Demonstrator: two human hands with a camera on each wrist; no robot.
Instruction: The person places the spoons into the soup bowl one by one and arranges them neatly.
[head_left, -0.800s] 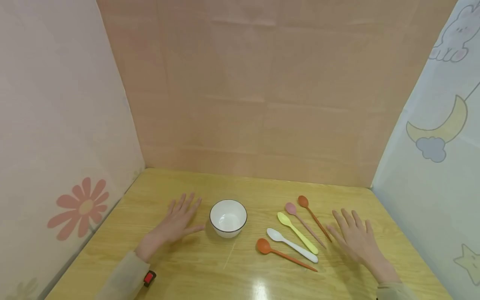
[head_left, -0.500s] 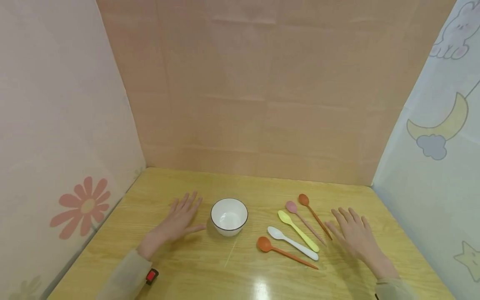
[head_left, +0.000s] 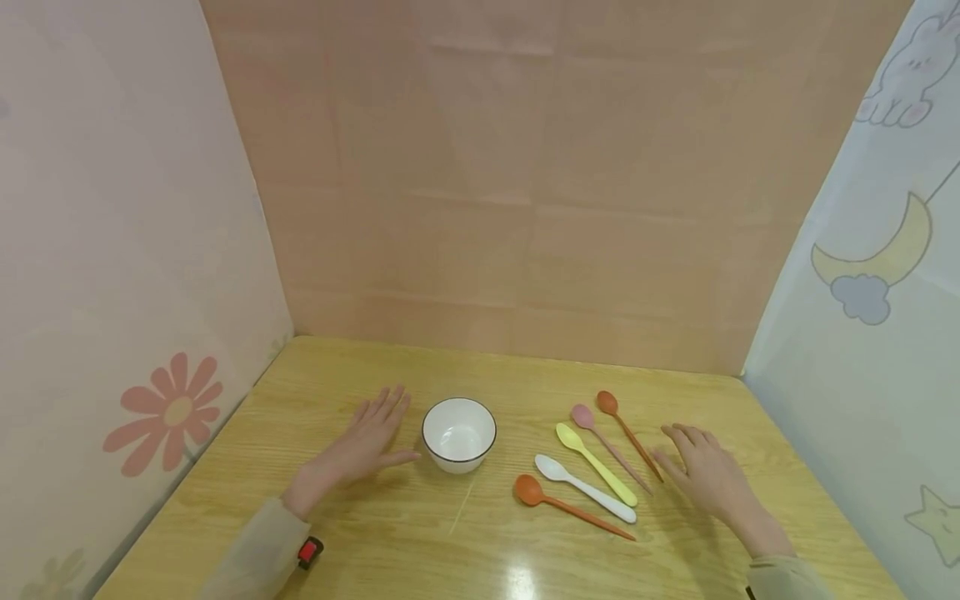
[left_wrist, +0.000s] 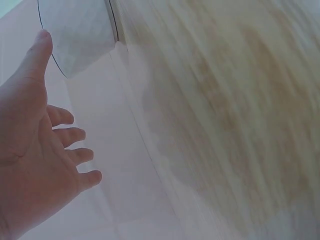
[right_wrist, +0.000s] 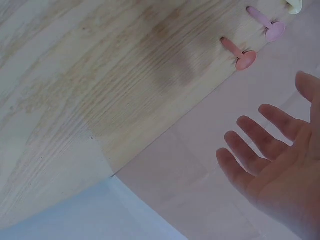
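Observation:
A white bowl [head_left: 459,433] with a dark rim stands upright on the wooden table. To its left is my left hand [head_left: 356,450], fingers extended and holding nothing. Its thumb points at the bowl and overlaps the rim in the left wrist view; whether it touches, I cannot tell. Right of the bowl, several spoons lie slanted in a fan: an orange spoon [head_left: 529,490] nearest me, then a white spoon [head_left: 553,468], a yellow spoon [head_left: 598,466], a pink spoon [head_left: 582,417] and a red-brown spoon [head_left: 607,403]. My right hand [head_left: 712,479] hovers beside their handles, fingers slightly bent, grasping nothing.
The table [head_left: 405,550] ends at a plain tan backdrop [head_left: 510,208]. A flower-printed cloth [head_left: 135,250] borders the left side. On the right hangs a pale cloth [head_left: 847,417] with a moon and star print.
My right hand's fingers have bent a little, from spread and straight. The left hand has shifted slightly right, its thumb closer to the bowl. The bowl and spoons stay put.

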